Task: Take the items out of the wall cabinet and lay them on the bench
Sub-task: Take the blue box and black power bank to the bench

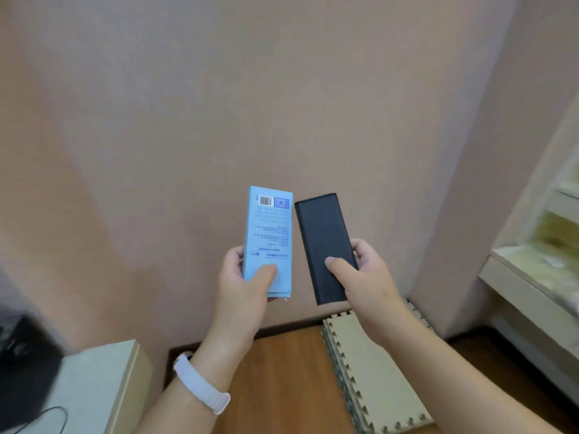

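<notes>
My left hand point(241, 286) holds a flat light-blue box point(271, 233) upright by its lower end, its printed back with a barcode facing me. Beside it, my right hand point(366, 280) grips a slim black power bank point(322, 242) near its lower half, tilted slightly left at the top. Both items hang in the air in front of a bare pinkish wall, almost touching each other. A white band is on my left wrist. An open shelf unit point(551, 233) with pale shelves shows at the right edge, blurred.
Below lies a wooden floor point(282, 377) with a stack of beige foam puzzle mats point(376, 380) against the wall. A pale cream surface point(94, 389) sits at lower left with a dark object point(22, 364) and a black cable on it.
</notes>
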### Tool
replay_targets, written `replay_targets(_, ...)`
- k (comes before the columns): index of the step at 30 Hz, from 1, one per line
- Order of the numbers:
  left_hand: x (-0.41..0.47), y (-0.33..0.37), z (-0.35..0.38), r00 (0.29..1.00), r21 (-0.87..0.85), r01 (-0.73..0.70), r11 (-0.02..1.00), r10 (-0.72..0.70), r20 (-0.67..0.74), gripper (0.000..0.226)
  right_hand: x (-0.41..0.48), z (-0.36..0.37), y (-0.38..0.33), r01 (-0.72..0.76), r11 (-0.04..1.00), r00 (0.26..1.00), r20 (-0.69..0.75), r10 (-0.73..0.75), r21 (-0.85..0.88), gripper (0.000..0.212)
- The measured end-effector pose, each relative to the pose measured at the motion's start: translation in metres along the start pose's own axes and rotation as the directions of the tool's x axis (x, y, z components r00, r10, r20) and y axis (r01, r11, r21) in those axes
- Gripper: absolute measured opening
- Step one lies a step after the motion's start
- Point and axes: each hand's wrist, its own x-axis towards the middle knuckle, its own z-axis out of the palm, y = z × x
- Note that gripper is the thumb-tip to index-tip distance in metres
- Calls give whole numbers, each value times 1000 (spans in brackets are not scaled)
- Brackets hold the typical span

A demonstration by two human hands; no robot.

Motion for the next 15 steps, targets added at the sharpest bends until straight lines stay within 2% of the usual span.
replay_targets(6, -70, 9, 139, 961, 0, -15, 1000, 15, 277, 25, -81, -158, -3, 36, 999, 956, -293, -31, 10, 17)
replay_targets(15, -162, 14, 295, 754, -22, 0, 1000, 15, 656, 23, -185, -309, -14, 35, 994, 768, -639, 40, 104, 19)
